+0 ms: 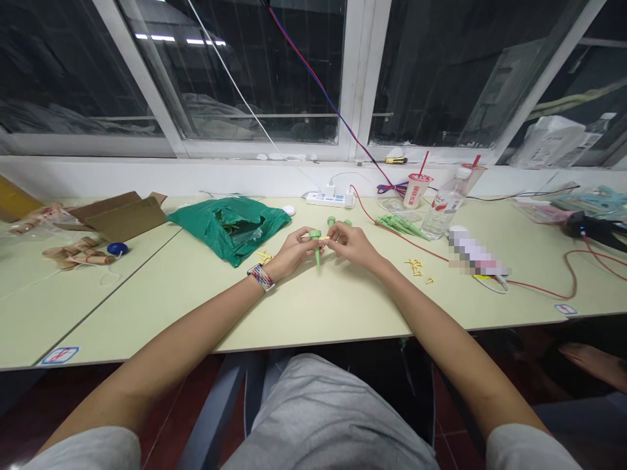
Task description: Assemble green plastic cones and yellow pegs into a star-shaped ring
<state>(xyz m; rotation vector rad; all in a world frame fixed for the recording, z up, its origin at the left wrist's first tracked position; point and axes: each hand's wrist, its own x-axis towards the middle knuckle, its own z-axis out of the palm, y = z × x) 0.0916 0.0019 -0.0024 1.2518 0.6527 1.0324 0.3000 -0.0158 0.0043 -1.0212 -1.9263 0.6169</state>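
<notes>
My left hand (292, 254) grips a green plastic spike (317, 256) with a round cap, its point hanging down above the table. My right hand (354, 244) is closed beside it, fingertips at the spike's upper part, pinching what looks like a small yellow plug (324, 240), mostly hidden by the fingers. Another green spike (331, 220) shows its cap just behind the hands. Small yellow plugs (415, 265) lie scattered to the right of my right hand. More yellow pieces (264, 257) rest by my left wrist. Several finished-looking green spikes (400, 226) lie in a row at the back right.
A green plastic bag (196, 219) lies open at the left, near a cardboard box (122, 222) and wooden toys (81, 253). Along the back are a power strip (323, 200), a paper cup (416, 192) and a water bottle (441, 212). A red cable (431, 251) crosses the right side.
</notes>
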